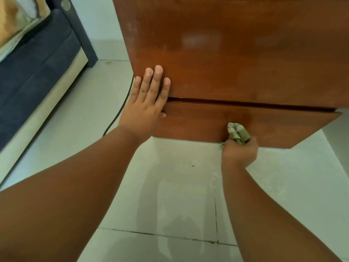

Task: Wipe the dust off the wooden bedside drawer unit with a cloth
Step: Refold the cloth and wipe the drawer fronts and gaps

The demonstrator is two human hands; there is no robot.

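The wooden bedside drawer unit (226, 53) fills the upper right of the head view, its reddish-brown top facing me and a drawer front (198, 120) below a dark gap. My left hand (147, 103) lies flat with straight fingers on the unit's front left corner, over the gap. My right hand (240, 151) grips a bunched green-and-cream cloth (238, 131) and holds it against the lower edge of the drawer front. Pale dusty patches show on the top near its left side.
A bed with a dark blue frame (34, 69) and a patterned cover stands at the left. A black cable (120, 108) runs down the floor beside the unit. Pale floor tiles (179, 195) with dark grout lines lie beneath my arms.
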